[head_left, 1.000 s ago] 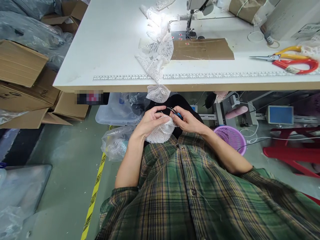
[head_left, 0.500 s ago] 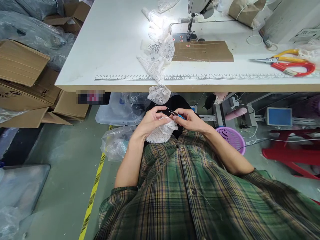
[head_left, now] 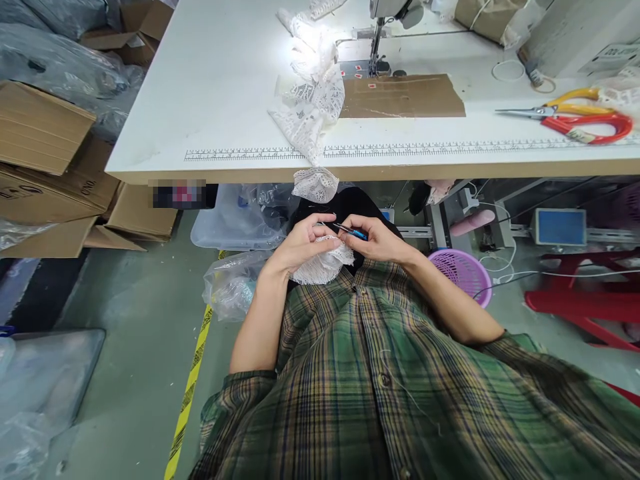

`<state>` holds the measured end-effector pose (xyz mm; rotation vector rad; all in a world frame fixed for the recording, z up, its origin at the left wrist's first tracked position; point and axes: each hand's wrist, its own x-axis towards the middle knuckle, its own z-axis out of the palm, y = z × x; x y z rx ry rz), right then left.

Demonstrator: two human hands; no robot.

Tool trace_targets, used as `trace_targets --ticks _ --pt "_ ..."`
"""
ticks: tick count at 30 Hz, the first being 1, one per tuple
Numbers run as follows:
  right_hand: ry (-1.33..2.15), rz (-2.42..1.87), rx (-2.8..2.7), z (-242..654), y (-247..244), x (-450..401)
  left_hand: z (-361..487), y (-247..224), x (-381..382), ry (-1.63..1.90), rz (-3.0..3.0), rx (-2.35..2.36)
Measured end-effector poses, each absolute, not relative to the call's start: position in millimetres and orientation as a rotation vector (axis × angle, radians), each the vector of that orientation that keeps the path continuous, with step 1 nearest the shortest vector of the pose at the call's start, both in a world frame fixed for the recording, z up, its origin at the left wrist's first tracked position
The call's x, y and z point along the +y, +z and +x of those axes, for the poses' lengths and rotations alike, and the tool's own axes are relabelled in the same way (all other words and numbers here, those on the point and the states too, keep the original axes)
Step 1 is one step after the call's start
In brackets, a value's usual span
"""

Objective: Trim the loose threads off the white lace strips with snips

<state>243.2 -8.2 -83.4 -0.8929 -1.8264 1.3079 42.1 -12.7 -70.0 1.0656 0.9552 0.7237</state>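
Below the table's front edge [head_left: 240, 176], the left hand [head_left: 300, 249] pinches white lace [head_left: 323, 267] and the right hand [head_left: 379, 239] grips a small blue tool [head_left: 357, 233], near a lace strip [head_left: 315, 185] overhanging that edge.

The tool [head_left: 358, 233] lies flatter in the right hand [head_left: 379, 239] than a second ago, its blue part plainer than just before.

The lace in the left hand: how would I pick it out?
Find the white sewing-machine table, then look below its front edge. There the left hand holds a white lace piece. Unlike the lace strip draped over that edge, it is handheld.
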Motion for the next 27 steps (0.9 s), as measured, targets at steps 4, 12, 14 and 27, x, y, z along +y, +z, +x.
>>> trace_targets --ticks 4,12,14,27 --pt "1.297 -0.876 -1.792 240.3 -87.6 -8.5 44.4 -68.2 -13.0 0.715 1.058 0.954" --pt "1.372 -0.924 -1.731 239.6 -95.8 -11.3 44.4 -70.7 -12.8 0.723 1.042 0.930" --pt "1.381 -0.924 -1.716 238.9 -96.0 -11.9 44.4 -72.1 -12.4 0.732 1.042 0.922" --pt "1.426 -1.156 -1.598 250.8 -92.3 -30.8 44.1 -71.3 -12.0 0.745 1.080 0.907"
